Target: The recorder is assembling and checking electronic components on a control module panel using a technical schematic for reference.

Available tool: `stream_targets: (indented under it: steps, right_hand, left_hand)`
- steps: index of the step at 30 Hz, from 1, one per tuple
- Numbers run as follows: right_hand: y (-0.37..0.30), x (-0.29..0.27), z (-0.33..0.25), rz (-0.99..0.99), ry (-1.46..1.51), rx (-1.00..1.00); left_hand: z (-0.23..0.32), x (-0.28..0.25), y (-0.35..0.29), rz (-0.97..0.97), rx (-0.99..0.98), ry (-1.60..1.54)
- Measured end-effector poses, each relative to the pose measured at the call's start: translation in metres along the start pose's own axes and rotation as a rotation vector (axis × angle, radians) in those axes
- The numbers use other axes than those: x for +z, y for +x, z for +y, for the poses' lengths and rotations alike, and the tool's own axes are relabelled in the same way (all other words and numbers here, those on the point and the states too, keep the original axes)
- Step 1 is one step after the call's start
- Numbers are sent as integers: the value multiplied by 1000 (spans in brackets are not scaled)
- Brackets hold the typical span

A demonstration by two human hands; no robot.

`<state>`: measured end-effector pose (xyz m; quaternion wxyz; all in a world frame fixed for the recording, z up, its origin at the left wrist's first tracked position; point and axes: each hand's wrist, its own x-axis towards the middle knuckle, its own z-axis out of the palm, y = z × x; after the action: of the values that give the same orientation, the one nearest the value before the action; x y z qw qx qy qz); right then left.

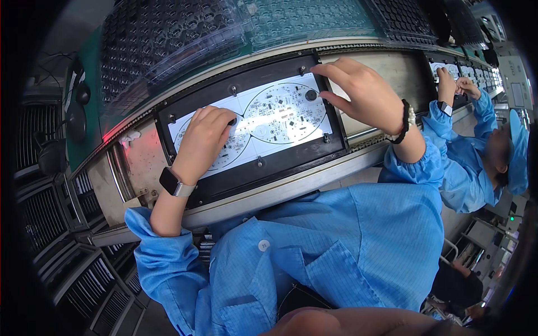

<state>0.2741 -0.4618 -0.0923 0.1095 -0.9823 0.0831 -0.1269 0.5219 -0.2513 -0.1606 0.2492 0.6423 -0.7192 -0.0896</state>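
Note:
A white circuit board (288, 144) with round printed outlines and many small parts lies in a black carrier frame (280, 162). My left hand (204, 134) reaches over the board's left half, its fingers bent and closed on a small black round component (232, 121) at the fingertips. Over the board's right edge hovers my right hand (358, 87), thumb and forefinger spread with nothing between them. Just left of its thumb, a black round component (311, 96) sits on the board. Part of the board's left half is hidden beneath my left hand.
The carrier rests on a conveyor with a metal rail (263, 195) along its near side. Beyond stand a tray of black parts (168, 36) and a clear plastic tray (308, 19). At right, a co-worker's hands (446, 84) are over another board. Slotted racks (84, 285) stand lower left.

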Motion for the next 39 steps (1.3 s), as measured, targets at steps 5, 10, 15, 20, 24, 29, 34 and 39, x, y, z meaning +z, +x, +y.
stream_targets:
  steps: [5, 10, 15, 20, 24, 29, 34, 39]
  right_hand:
    - [30, -29, -5, -17, -82, -113]
    - [114, -42, -17, 9, -86, -283]
    - [246, -16, -24, 103, 41, -356]
    - [358, 72, -5, 68, -73, -298]
    - [370, 79, -51, 110, -79, -381]
    - [381, 87, -68, 131, -175, -268]
    - [382, 76, -76, 182, -25, -199]
    - [318, 33, -83, -22, 793, -317]
  left_hand:
    - [-2, -2, 5, -69, 81, 52]
    - [-5, -4, 1, -93, 50, 45]
    - [-4, -52, 1, 120, 89, 76]
    - [-61, -131, 15, 557, -347, 26]
    - [-156, -158, -7, 600, -385, 416]
    - [-177, -162, 6, 525, -317, 567]
    - [-176, -167, 14, 474, -330, 744]
    - [-164, -171, -2, 572, -330, 655]
